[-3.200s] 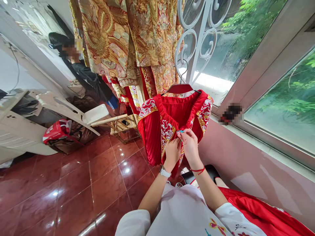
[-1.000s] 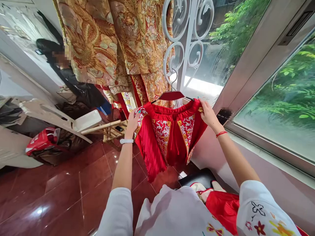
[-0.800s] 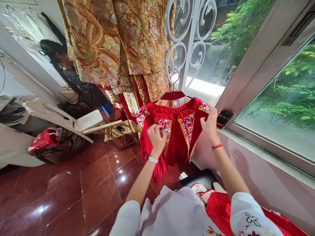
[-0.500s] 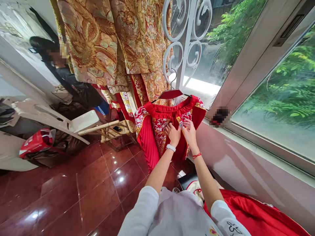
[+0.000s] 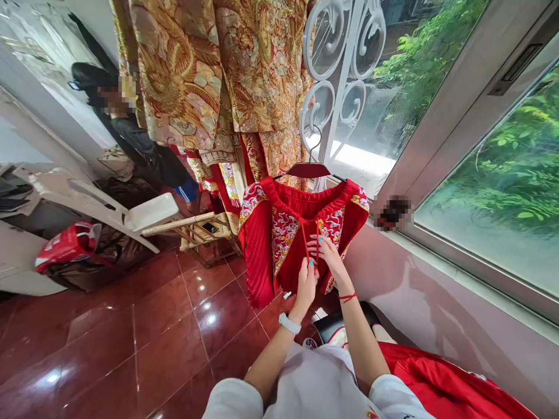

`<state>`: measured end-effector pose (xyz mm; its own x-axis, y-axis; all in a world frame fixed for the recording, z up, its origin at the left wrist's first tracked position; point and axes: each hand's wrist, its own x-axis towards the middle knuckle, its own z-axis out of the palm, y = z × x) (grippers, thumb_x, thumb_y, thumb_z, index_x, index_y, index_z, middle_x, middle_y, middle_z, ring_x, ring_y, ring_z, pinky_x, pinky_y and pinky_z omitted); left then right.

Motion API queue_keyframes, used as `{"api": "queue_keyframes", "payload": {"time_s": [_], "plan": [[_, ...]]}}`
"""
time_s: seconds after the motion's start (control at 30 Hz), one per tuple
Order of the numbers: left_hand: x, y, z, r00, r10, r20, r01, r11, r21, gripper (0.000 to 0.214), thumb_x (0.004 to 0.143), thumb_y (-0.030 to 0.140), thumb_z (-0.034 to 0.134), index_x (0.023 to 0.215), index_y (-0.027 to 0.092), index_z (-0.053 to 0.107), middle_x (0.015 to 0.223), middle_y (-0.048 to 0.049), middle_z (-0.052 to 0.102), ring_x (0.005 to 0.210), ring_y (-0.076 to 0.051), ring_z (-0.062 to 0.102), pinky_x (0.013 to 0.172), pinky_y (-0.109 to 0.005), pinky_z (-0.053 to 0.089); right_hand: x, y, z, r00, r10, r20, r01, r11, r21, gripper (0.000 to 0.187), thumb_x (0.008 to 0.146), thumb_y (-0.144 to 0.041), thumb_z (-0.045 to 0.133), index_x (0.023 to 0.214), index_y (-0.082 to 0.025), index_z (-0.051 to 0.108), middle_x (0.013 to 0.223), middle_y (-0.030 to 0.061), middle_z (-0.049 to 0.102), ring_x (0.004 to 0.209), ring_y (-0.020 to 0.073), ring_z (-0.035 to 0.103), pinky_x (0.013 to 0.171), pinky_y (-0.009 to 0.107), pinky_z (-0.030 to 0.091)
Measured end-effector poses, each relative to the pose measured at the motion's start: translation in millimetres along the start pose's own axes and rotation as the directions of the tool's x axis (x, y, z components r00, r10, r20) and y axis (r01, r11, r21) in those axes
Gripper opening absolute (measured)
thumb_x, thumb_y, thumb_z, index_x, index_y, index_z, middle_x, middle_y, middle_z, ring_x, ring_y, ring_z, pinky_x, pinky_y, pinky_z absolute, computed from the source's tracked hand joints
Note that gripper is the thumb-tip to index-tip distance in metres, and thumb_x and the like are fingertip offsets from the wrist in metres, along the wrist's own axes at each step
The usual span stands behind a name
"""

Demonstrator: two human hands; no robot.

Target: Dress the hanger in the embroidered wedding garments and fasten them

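Observation:
A red embroidered skirt (image 5: 257,256) with pleated sides and a gathered waistband hangs from a dark hanger (image 5: 310,170) hooked on white scrollwork. Two thin red drawstrings (image 5: 305,235) drop from the front of its waistband. Low in front of the skirt, my left hand (image 5: 307,282) is closed, pinching a drawstring between thumb and fingers. Just above it and to the right, my right hand (image 5: 328,253) has its fingers bent round the other cord, close to the left fingertips. The cord ends are hidden by my fingers.
Gold embroidered garments (image 5: 179,75) hang behind the skirt. To the left stand a bamboo chair (image 5: 205,233) and a white chair (image 5: 152,210), with a person (image 5: 135,139) beyond. A window (image 5: 502,174) is at the right. Red cloth (image 5: 428,378) lies at lower right.
Both hands have moved down from the waistband, drawing the red cords out in front of the skirt. The left hand has closed on a cord. The view has shifted slightly.

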<state>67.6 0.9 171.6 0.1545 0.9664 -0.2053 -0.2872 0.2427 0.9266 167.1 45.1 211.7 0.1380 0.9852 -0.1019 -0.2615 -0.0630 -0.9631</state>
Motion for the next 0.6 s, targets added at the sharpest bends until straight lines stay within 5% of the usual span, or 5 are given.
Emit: {"api": "queue_keyframes", "payload": {"time_s": [0.23,0.37,0.47,0.6], "plan": [[-70,-18,-31.4,0.963,-0.154,0.22,0.135,0.986,0.099,0.063,0.074,0.083,0.061,0.081,0.022,0.048,0.071,0.0046,0.039,0.055,-0.008,0.031,0.049,-0.023,0.019,-6,-24,33,0.949,0.083,0.303,-0.143,0.973,0.183,0.035,0.077,-0.052,0.078,0.087,-0.021,0.066,0.078,0.0028,0.068,0.071,0.0157,0.066,0.068,0.03,0.056],[-87,-12,-48.8,0.948,-0.249,0.199,0.219,0.963,0.158,0.059,0.077,0.079,0.062,0.089,0.022,0.053,0.076,0.0034,0.043,0.059,-0.009,0.033,0.052,-0.024,0.023,-2,-31,46,0.94,0.1,0.327,-0.182,0.955,0.233,0.037,0.075,-0.05,0.082,0.076,-0.02,0.059,0.059,-0.0052,0.048,0.05,0.0073,0.043,0.047,0.021,0.04],[-97,4,-57.6,0.969,-0.209,0.131,0.171,0.952,0.254,0.049,0.087,0.07,0.056,0.095,0.022,0.057,0.075,0.0026,0.043,0.063,-0.012,0.035,0.057,-0.026,0.027,-2,-29,51,0.935,0.068,0.349,-0.145,0.969,0.2,0.046,0.077,-0.052,0.08,0.067,-0.021,0.048,0.052,-0.0096,0.029,0.045,0.0054,0.021,0.04,0.021,0.023],[-120,34,-67.5,0.918,-0.216,0.332,0.043,0.888,0.458,0.042,0.094,0.059,0.048,0.076,0.021,0.051,0.069,0.0025,0.042,0.065,-0.014,0.035,0.063,-0.03,0.029,-4,-29,53,0.941,0.108,0.32,-0.183,0.96,0.214,0.047,0.076,-0.048,0.081,0.065,-0.022,0.043,0.053,-0.0091,0.029,0.047,0.0058,0.02,0.042,0.021,0.022]]}}
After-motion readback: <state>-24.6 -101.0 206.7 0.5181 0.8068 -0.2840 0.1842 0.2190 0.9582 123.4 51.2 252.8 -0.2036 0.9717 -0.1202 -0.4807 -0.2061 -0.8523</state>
